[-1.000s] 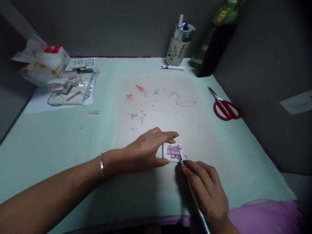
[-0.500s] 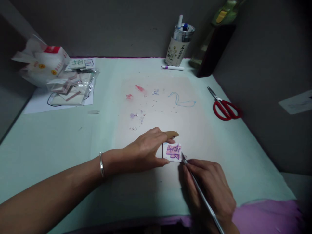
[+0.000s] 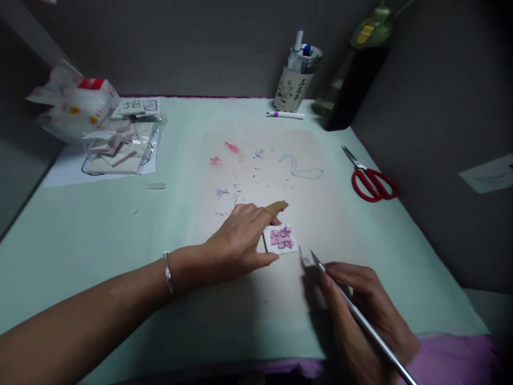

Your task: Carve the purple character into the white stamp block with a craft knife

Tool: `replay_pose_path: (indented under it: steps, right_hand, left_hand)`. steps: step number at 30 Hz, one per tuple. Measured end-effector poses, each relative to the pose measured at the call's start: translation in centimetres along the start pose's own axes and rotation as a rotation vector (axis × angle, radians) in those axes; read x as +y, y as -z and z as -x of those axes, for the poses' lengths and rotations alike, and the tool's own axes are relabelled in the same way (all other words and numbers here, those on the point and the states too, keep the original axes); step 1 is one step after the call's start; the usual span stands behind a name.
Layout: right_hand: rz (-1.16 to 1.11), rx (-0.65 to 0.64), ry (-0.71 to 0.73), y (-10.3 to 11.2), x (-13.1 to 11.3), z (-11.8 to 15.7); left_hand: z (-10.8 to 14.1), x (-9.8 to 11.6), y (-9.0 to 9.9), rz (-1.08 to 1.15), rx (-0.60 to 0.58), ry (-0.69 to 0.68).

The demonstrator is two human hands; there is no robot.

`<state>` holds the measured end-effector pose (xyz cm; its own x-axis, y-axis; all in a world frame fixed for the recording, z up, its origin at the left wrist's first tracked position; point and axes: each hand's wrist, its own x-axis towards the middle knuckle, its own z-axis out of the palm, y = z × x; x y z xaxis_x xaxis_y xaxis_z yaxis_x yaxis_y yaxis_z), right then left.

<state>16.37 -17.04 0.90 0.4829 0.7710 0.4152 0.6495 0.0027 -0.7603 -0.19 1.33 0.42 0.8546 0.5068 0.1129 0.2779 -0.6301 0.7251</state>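
Observation:
A small square white carving block (image 3: 293, 248), marked with a purple character over pink, lies flat on the pale sheet. My left hand (image 3: 236, 243) holds it by its left side, thumb at the near edge and fingers at the far edge. A tan cover (image 3: 276, 207) sits on one finger of that hand. My right hand (image 3: 368, 315) grips a silver craft knife (image 3: 371, 329) like a pen. Its blade tip is off the block, to the right. Beside the tip is a thin sliver (image 3: 305, 261), apart from the block's right edge.
Red-handled scissors (image 3: 373, 183) lie at the right. At the back stand a jar of pens (image 3: 294, 80), with a purple-and-white marker (image 3: 286, 115) before it, and a green bottle (image 3: 371, 35). Bagged pale blocks (image 3: 116, 155) are at the left. Crumbs and colour smears dot the sheet (image 3: 332, 214).
My right hand has drawn the knife right, away from the block's edge. My left hand has shifted slightly up with the block, which is turned a little. A sliver now shows separately.

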Motion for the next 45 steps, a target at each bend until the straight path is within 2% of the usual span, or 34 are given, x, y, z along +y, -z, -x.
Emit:
replay_pose_path:
  steps: [3, 8, 11, 20, 29, 37, 42, 45]
  right_hand:
    - [-0.005, -0.016, -0.033, 0.0, 0.1, -0.2]
    - [-0.037, -0.136, -0.088, 0.2, 0.3, -0.9]
    - [-0.036, -0.141, -0.121, 0.3, 0.2, -1.2]
    - [0.012, -0.139, -0.424, -0.1, -1.4, -1.9]
    - [0.011, -0.124, -0.397, -0.4, -0.9, -1.9]
    - [0.044, -0.224, -0.301, -0.1, -1.0, -2.3]
    - [0.043, -0.19, -0.333, -0.2, -0.8, -2.3]
    - [0.023, -0.149, -0.348, -0.4, -0.6, -2.1]
  left_hand:
    - [0.1, -0.2, -0.1, 0.001, 0.006, -0.011]
    - [0.2, -0.3, 0.0, -0.021, 0.008, -0.026]
    - [0.1, -0.3, -0.1, -0.038, 0.004, -0.026]
    - [-0.4, 0.2, 0.1, -0.028, -0.107, 0.022]
    - [-0.4, -0.1, -0.1, -0.028, -0.104, 0.013]
    - [-0.2, -0.6, -0.4, -0.041, -0.063, -0.088]
    - [0.1, -0.9, 0.1, -0.02, -0.084, -0.194]
    - [0.3, -0.9, 0.6, -0.01, -0.107, -0.195]
